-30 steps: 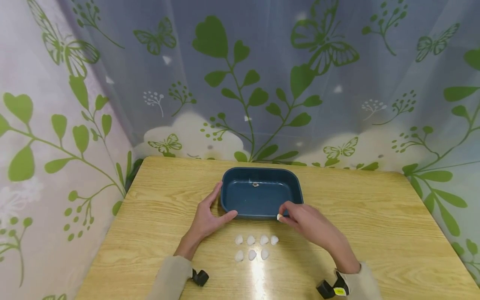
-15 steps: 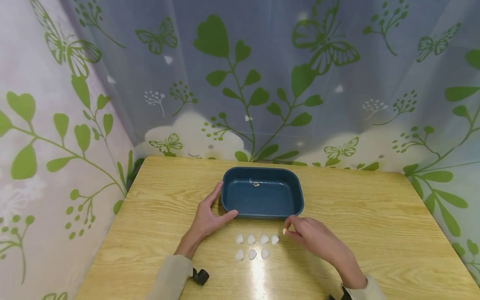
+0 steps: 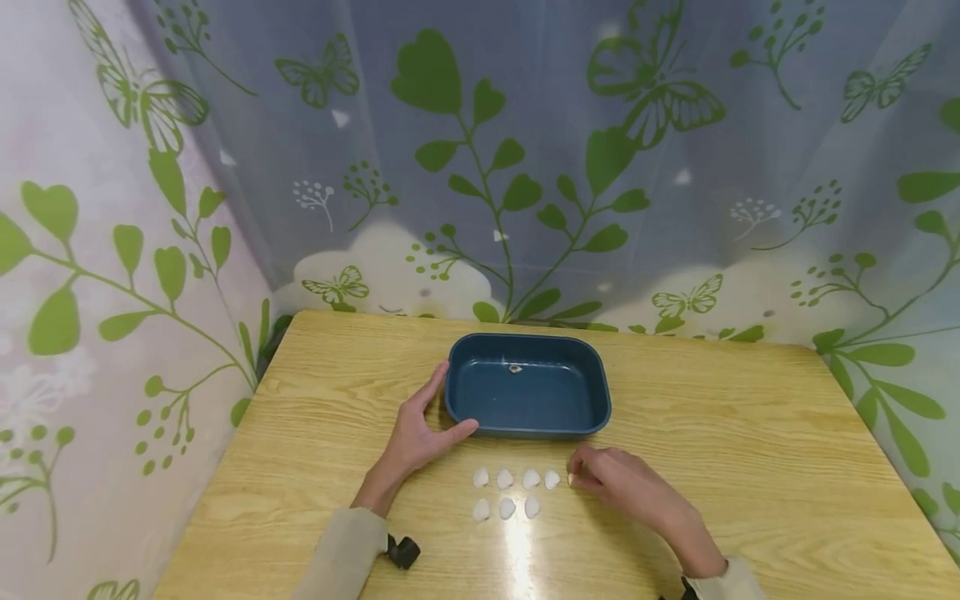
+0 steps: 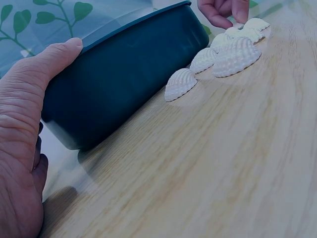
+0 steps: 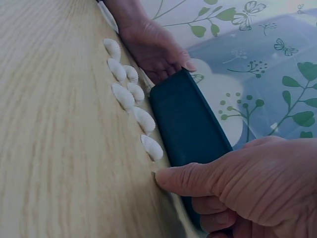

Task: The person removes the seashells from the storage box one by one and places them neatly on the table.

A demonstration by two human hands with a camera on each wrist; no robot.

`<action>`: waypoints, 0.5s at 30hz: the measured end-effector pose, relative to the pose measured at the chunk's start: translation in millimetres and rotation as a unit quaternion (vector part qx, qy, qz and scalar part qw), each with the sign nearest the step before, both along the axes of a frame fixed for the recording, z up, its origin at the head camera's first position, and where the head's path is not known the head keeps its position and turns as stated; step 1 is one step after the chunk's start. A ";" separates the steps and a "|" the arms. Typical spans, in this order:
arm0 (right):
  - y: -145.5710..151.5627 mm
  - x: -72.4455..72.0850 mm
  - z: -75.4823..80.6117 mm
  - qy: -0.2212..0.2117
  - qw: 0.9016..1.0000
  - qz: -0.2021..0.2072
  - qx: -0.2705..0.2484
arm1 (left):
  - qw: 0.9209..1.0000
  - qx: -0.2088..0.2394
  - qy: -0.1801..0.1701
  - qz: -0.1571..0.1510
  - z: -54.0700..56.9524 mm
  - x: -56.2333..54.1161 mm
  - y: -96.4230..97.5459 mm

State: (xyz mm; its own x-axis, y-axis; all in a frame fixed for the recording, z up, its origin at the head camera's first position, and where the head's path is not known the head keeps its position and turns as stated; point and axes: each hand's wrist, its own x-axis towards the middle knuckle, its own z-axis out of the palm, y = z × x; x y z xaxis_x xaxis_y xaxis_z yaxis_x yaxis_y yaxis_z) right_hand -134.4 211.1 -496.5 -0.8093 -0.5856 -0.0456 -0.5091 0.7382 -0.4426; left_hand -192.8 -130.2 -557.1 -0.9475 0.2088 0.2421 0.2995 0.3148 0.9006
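Observation:
A dark blue rectangular tub (image 3: 528, 432) stands at the back of the wooden table. My left hand (image 3: 412, 437) rests against its left end, thumb on the front rim and fingers along the side. In front of the tub lie several white ribbed seashells (image 3: 531, 478) in two rows, the far row longer. At that row's right end my right hand (image 3: 626, 487) pinches a small pale seashell (image 3: 572, 480) between thumb and fingertips, low over the table. The fingers mostly hide this shell; in the right wrist view the thumb covers it.
Inside the tub, near its back wall, lies a small pale and brown piece (image 3: 514, 368), too small to name. A printed curtain (image 3: 480, 167) hangs behind the wooden table (image 3: 750, 450) and along its left side.
My right hand has moved from the tub's front right rim down toward the table with the pinched seashell, now beside the far row. The left hand has stayed on the tub.

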 end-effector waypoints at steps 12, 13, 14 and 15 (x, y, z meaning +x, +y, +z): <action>1.8 -2.9 -1.6 -0.027 1.000 -0.002 -0.011 | 1.000 0.001 -0.001 -0.003 -0.2 -0.2 -0.7; 2.4 -3.0 -1.7 -0.025 1.000 -0.003 -0.012 | 1.000 0.002 -0.002 -0.004 -0.3 -0.2 -0.7; 3.0 -3.2 -2.0 -0.023 1.000 -0.003 -0.012 | 1.000 0.003 -0.002 -0.005 -0.1 -0.1 -0.9; 3.5 -3.5 -2.4 -0.023 1.000 -0.001 -0.015 | 1.000 0.004 -0.001 -0.005 0.2 -0.1 -1.1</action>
